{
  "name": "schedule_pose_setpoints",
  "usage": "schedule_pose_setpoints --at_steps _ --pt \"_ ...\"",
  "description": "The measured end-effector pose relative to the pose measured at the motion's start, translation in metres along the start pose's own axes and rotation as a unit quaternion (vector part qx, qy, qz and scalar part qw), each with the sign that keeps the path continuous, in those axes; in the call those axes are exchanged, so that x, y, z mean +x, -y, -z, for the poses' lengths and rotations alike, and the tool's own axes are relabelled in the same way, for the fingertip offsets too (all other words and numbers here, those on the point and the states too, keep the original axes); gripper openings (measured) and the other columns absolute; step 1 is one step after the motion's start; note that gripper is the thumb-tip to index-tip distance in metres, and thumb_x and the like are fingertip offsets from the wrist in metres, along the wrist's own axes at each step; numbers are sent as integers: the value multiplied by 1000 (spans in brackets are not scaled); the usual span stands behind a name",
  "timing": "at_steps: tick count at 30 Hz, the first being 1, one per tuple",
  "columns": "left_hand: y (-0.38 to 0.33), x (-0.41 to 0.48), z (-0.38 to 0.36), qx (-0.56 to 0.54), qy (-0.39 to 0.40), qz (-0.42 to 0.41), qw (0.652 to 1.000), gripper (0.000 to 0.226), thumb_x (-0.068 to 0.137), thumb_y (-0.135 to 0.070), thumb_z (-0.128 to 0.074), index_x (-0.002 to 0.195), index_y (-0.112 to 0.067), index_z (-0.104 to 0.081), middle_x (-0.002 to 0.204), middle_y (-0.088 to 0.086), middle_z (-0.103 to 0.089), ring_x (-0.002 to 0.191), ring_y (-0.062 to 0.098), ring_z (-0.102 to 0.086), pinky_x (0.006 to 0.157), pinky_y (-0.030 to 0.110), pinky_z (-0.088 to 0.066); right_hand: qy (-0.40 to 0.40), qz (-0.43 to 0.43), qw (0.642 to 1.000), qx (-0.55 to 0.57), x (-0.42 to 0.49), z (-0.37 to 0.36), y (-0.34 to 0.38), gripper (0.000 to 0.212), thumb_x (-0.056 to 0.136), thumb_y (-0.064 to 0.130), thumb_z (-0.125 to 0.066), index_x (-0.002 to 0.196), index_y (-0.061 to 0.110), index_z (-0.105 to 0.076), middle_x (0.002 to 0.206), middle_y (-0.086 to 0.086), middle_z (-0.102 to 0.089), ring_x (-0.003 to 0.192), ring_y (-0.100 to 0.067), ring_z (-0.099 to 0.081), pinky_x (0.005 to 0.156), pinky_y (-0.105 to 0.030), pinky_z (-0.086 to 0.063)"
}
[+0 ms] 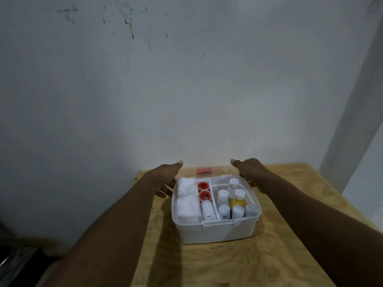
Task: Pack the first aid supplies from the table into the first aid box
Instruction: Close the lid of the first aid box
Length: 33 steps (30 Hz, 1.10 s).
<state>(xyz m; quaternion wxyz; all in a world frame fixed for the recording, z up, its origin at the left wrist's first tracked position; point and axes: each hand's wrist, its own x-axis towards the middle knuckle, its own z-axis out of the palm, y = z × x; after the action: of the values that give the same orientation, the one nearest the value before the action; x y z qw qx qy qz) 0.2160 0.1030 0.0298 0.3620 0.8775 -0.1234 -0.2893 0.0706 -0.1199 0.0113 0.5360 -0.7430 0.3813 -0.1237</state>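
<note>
The white first aid box (215, 230) stands open in the middle of the wooden table (290, 204). Inside, white cotton pads (186, 201) fill the left compartment. Two red-cored tape rolls (204, 191) and a white bottle (207, 211) lie in the middle strip. Several small white bottles and a yellow one (238, 201) stand on the right. The clear lid (219, 172), with a red handle (204, 170), hangs open behind the box. My left hand (169, 176) holds the lid's left side, and my right hand (247, 167) holds its right side, thumbs on top.
A stained grey wall rises directly behind the table's far edge. Bare wood surrounds the box on all sides. A dark object sits low at the left, beyond the table (12, 257).
</note>
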Motion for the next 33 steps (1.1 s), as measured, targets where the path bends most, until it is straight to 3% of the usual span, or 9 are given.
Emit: schedule_pose_setpoints --at_steps 4,6,11,16,20,27,30,33 --pt "-2 -3 3 -9 -5 -12 1000 74 94 -70 -38 120 -5 -60 108 14 -69 90 30 -67 82 40 -54 -18 29 999 32 -6 4 9 47 89 43 -63 92 -3 -61 87 -18 -63 75 -28 -61 75 -42 -54" --pt "-3 -7 5 -17 -9 -18 1000 77 93 -72 -35 120 -4 -60 108 13 -71 91 29 -69 79 38 -53 -21 44 998 45 -12 8 14 44 90 42 -63 96 -2 -62 91 -18 -65 82 -30 -63 81 -45 -54" --pt "-11 -24 14 -43 -35 -38 998 81 94 -74 -23 121 -7 -59 116 11 -68 103 31 -65 96 45 -50 -44 77 994 70 -29 16 25 31 94 43 -55 82 15 -58 105 -19 -69 102 -35 -65 80 -42 -52" --pt "-12 -43 24 -68 -28 -38 997 94 86 -83 -12 117 -8 -60 118 11 -66 106 33 -63 99 46 -49 -47 56 992 102 -45 30 31 47 100 46 -35 115 9 -60 107 -17 -70 92 -27 -64 71 -36 -43" --pt "-3 -56 30 -70 -13 -35 997 98 80 -90 -10 104 -11 -64 112 10 -70 104 33 -65 103 50 -47 -42 60 993 91 -61 41 25 58 100 53 -28 118 8 -59 107 -15 -71 96 -27 -64 78 -39 -42" --pt "11 -76 27 14 43 -28 999 101 84 -86 -12 112 -7 -69 117 10 -69 108 33 -64 105 51 -46 -11 72 997 7 -82 47 4 50 98 53 -39 104 10 -64 93 -9 -75 94 -25 -65 79 -38 -45" --pt "12 -79 22 33 35 -37 998 92 88 -82 -15 115 -9 -65 122 11 -66 109 32 -63 105 51 -47 -15 116 992 -54 -85 42 -3 39 96 43 -52 99 7 -66 103 -10 -72 91 -23 -64 78 -37 -48" --pt "10 -78 11 44 -13 -64 997 86 91 -77 -20 131 -11 -57 136 13 -58 117 33 -58 104 48 -46 -77 189 962 -183 -86 32 -5 41 94 46 -54 113 11 -64 116 -7 -67 105 -23 -61 86 -36 -49"
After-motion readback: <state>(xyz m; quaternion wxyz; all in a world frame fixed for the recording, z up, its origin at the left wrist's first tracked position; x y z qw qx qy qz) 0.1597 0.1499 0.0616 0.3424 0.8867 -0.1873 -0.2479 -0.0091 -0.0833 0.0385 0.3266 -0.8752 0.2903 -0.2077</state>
